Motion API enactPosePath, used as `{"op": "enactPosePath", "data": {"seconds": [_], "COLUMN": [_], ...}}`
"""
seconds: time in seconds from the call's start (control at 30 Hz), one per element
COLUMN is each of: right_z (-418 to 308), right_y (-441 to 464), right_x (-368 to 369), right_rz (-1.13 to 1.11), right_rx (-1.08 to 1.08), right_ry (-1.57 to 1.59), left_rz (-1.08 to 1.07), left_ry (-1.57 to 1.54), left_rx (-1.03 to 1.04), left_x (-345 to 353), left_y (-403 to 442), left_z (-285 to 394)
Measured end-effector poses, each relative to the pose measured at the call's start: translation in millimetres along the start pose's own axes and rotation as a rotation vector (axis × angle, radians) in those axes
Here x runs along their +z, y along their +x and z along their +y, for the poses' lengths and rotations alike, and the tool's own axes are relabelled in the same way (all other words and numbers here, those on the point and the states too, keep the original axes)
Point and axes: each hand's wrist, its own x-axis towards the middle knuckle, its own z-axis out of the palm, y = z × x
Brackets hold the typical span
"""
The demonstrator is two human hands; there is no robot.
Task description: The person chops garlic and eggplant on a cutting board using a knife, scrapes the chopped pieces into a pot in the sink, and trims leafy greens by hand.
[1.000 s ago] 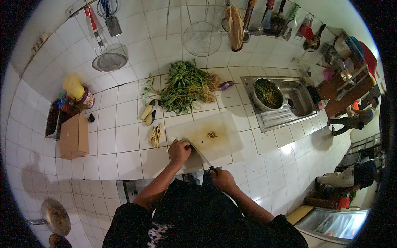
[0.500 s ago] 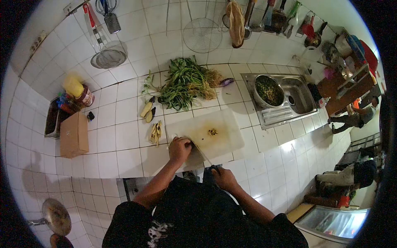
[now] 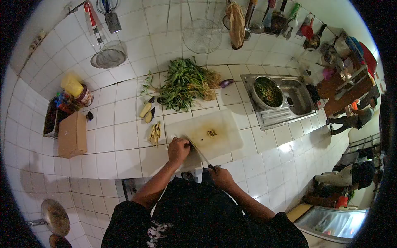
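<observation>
Knife (image 3: 200, 154): shifted slightly since the earlier frame along with the right hand; long, thin metal blade, lying diagonally across the board's near edge.
Right hand (image 3: 222, 178): clamped around the knife's dark handle.
Left hand (image 3: 179, 149): fingers bent together on a small dark piece (image 3: 190, 144), largely hidden, beside the blade's far end.
Cutting board (image 3: 227, 141): smooth, whitish rectangular slab with yellow-brown stains; beneath the left hand.
Scraps (image 3: 211, 132): small, crumbled brownish heap on the board.
Cut strips (image 3: 155, 133): slender, pale yellow, bunched left of the board.
Peeled pieces (image 3: 146, 110): two, oblong, pale with dark ends, beyond the strips.
Greens (image 3: 182, 84): tangled leafy bundle with straw-coloured, fibrous roots.
Purple vegetable (image 3: 226, 83): glossy, tapered, beside the roots.
Bowl (image 3: 257, 101): round, metal, holding chopped greens; on the ribbed steel sink unit (image 3: 277, 118).
Desk (image 3: 107, 140): glazed white square tiles.
</observation>
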Motion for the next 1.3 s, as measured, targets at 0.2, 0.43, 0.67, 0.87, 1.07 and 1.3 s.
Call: {"op": "enactPosePath", "data": {"seconds": [0.2, 0.43, 0.67, 0.87, 1.07, 1.3], "right_z": [3, -9, -4, 7, 4, -6], "right_y": [-2, 10, -12, -2, 2, 13], "right_x": [-7, -5, -11, -4, -2, -10], "right_rz": [0.035, 0.033, 0.005, -0.015, -0.002, 0.005], "right_rx": [0.020, 0.060, 0.017, 0.019, 0.024, 0.011], "right_ry": [-0.048, -0.015, 0.018, 0.033, 0.001, -0.027], "left_rz": [-0.012, 0.011, -0.001, -0.023, 0.016, 0.014], "left_ry": [-0.007, -0.034, -0.039, 0.000, -0.020, -0.048], "left_rx": [-0.041, -0.045, 0.009, -0.052, -0.011, -0.068], "left_x": [-2, -3, -4, -15, -5, -6], "left_y": [-1, 0, -1, 3, 1, -1], "left_z": [3, 1, 0, 13, 3, 0]}}
